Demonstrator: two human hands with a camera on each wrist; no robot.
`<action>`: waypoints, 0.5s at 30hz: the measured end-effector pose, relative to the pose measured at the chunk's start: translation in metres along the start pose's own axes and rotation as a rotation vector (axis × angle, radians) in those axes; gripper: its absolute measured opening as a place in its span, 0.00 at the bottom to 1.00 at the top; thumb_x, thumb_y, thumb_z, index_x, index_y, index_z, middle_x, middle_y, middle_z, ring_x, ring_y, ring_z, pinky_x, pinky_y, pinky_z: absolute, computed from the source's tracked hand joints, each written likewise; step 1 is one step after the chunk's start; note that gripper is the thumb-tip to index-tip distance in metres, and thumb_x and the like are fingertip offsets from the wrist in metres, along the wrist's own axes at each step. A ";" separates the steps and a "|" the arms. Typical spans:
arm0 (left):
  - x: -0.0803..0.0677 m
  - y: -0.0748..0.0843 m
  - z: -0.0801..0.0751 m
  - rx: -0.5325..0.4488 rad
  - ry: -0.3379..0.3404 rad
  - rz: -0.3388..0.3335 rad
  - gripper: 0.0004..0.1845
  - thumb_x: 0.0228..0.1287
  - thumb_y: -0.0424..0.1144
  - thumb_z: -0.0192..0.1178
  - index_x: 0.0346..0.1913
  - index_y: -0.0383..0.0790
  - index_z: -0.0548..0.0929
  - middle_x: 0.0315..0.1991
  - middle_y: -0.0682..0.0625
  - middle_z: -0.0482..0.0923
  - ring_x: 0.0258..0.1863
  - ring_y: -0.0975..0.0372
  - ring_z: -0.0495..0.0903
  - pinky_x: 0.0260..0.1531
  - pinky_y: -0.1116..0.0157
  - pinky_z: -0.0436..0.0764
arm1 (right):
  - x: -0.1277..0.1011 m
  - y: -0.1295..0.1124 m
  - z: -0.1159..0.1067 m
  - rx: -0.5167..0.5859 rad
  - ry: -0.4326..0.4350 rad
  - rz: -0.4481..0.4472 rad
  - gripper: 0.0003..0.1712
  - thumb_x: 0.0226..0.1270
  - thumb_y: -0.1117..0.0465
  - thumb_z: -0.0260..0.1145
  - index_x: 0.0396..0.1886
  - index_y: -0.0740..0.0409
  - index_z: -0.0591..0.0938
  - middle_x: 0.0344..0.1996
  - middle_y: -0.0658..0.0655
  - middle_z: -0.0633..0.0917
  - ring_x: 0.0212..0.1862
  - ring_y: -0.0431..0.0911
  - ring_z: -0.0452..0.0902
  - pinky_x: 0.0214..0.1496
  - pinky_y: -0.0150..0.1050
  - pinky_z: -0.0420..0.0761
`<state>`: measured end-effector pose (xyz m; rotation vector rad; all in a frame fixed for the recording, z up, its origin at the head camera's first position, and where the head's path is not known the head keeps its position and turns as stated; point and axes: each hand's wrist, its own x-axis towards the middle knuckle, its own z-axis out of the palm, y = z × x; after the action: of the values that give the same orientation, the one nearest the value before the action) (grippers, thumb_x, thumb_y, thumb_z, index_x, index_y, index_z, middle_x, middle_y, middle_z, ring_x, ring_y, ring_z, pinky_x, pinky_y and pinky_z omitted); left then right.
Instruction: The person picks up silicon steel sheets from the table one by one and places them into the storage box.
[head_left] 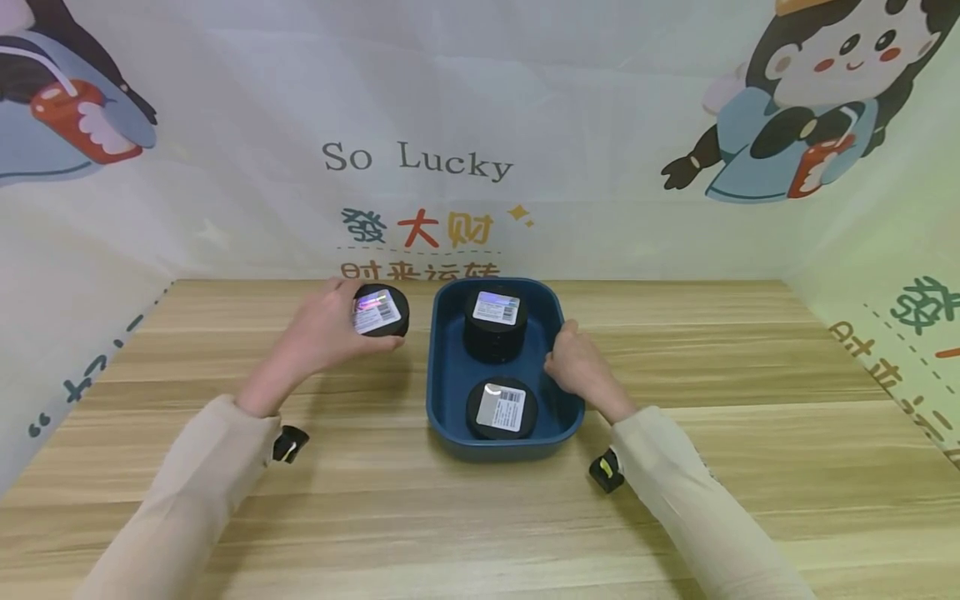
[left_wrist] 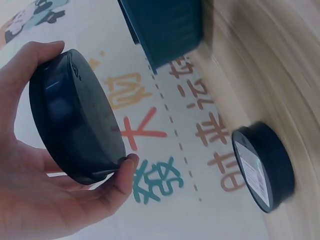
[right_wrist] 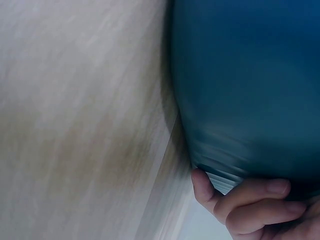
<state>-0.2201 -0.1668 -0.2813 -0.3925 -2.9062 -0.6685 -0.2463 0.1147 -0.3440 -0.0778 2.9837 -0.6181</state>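
My left hand (head_left: 321,323) holds a round black container (head_left: 382,311) with a white barcode label on top, raised left of the blue bin. The left wrist view shows thumb and fingers round the edge of this black container (left_wrist: 80,120). A second labelled black container (left_wrist: 272,162) stands on the table beyond it; in the head view it is hidden. My right hand (head_left: 583,367) grips the right rim of the blue bin (head_left: 468,450), its fingers (right_wrist: 250,197) curled at the edge. Inside the bin are a stack of black containers (head_left: 495,337) at the back and another black container (head_left: 480,429) in front.
The wood-grain table (head_left: 360,517) carries the bin near its back edge. A printed cloth backdrop (head_left: 585,167) rises right behind and continues along both sides. Each wrist wears a small black device, the left one (head_left: 290,443) beside the sleeve.
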 end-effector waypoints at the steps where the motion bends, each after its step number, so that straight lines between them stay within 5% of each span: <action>1: 0.000 0.002 0.001 -0.002 0.001 0.008 0.44 0.40 0.50 0.68 0.56 0.23 0.64 0.48 0.30 0.67 0.41 0.44 0.71 0.39 0.51 0.73 | 0.000 0.000 0.000 -0.001 -0.001 0.000 0.27 0.58 0.66 0.54 0.52 0.80 0.59 0.21 0.64 0.75 0.24 0.51 0.75 0.23 0.38 0.75; 15: 0.003 0.025 0.016 -0.074 -0.017 0.133 0.48 0.36 0.48 0.71 0.60 0.29 0.62 0.56 0.34 0.64 0.49 0.47 0.68 0.47 0.51 0.70 | 0.000 0.000 0.000 -0.008 0.004 0.001 0.24 0.57 0.66 0.54 0.49 0.78 0.60 0.21 0.64 0.75 0.24 0.52 0.75 0.23 0.39 0.75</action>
<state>-0.2173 -0.1373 -0.2853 -0.5965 -2.8466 -0.7564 -0.2458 0.1144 -0.3435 -0.0754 2.9901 -0.6062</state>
